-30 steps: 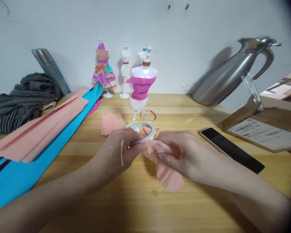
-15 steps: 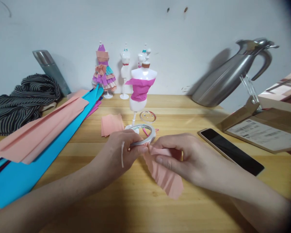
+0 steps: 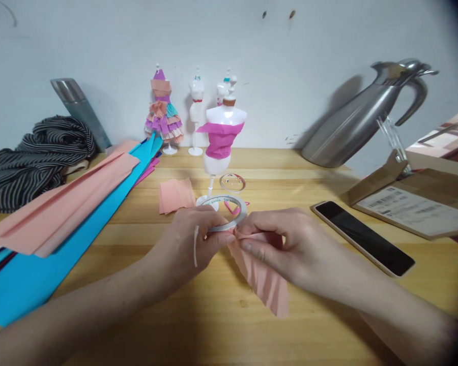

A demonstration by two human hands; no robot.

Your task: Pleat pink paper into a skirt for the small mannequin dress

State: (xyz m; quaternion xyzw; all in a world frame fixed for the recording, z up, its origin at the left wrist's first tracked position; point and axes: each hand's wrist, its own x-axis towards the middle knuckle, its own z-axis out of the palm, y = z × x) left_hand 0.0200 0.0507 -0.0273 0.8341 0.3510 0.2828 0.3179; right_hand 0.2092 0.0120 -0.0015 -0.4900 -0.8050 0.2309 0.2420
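Note:
Around the near side of a roll of tape (image 3: 239,217) my left hand (image 3: 194,235) is closed, thumb and fingertip pinched at the edge of a peach piece of crepe paper (image 3: 269,287). My right hand (image 3: 286,244) pinches the same paper close beside the left fingertips. The paper hangs down in pleats below my hands, its top edge partly hidden by the fingers. A thin white strip (image 3: 196,246) sticks to the back of my left hand. Just behind the roll stands a small white mannequin (image 3: 226,116) wrapped in magenta paper (image 3: 219,145).
Peach sheets (image 3: 176,195) and a clear ring-shaped item (image 3: 232,182) lie beyond my hands. Long peach and blue paper (image 3: 87,223) fills the left. A phone (image 3: 364,236), a box (image 3: 416,203) and a steel jug (image 3: 347,119) are right. A dressed mannequin (image 3: 163,112) stands behind.
The tape roll has tilted and shifted slightly to the right. The hanging peach paper has swung a little and shows deeper folds. Both hands keep their pinch.

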